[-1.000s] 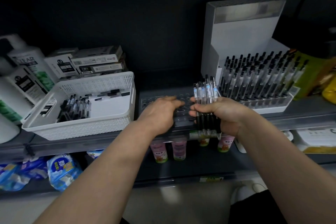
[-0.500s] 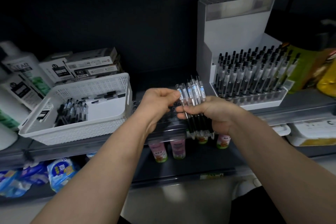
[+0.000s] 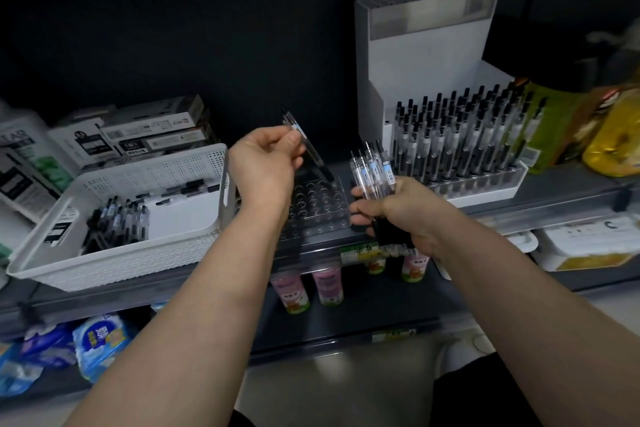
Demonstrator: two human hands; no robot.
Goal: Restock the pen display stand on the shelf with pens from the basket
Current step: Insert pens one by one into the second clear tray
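- Our left hand now pinches one pen and holds it up, tilted, over the back of the clear stand.
- This is new. Half a second ago that hand was right up against the bunch, picking at it. Now it has pulled one pen free and lifted it away.
- A second ago the same hand lay flat on the clear stand, holding nothing.
- Our right hand is wrapped tight around the bunch of pens, as it was before. The bunch stands up just to the right of the clear stand.
- The two hands were close together. Now there is a gap between them.
- The clear stand sits on the shelf, between the basket and the full white stand. The holes we can see look empty.
- We think the pen is ready to go down into a hole.
- More pens lie in the basket, so we think lots of work is left.
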